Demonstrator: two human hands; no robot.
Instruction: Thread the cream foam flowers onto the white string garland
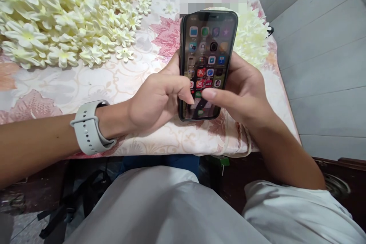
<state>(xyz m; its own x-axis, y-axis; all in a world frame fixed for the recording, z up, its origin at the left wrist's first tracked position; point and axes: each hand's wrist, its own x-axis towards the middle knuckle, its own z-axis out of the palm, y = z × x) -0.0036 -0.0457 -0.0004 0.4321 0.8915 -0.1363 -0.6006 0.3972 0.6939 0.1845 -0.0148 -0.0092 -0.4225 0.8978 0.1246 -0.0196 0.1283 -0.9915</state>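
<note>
A dark-framed smartphone stands tilted up in front of me, its lit screen covered with rows of app icons. My left hand is closed around its left edge, with the thumb over the lower left of the screen. On the other side, my right hand grips the right edge, and its thumb lies over the lower icons. The fingers behind the phone are hidden. A pale watch strap circles my left wrist.
A floral tablecloth covers the table. Many pale yellow artificial flowers are heaped at the left, and another bunch lies behind the phone at the right. A tiled wall borders the right side. Black straps are below the table.
</note>
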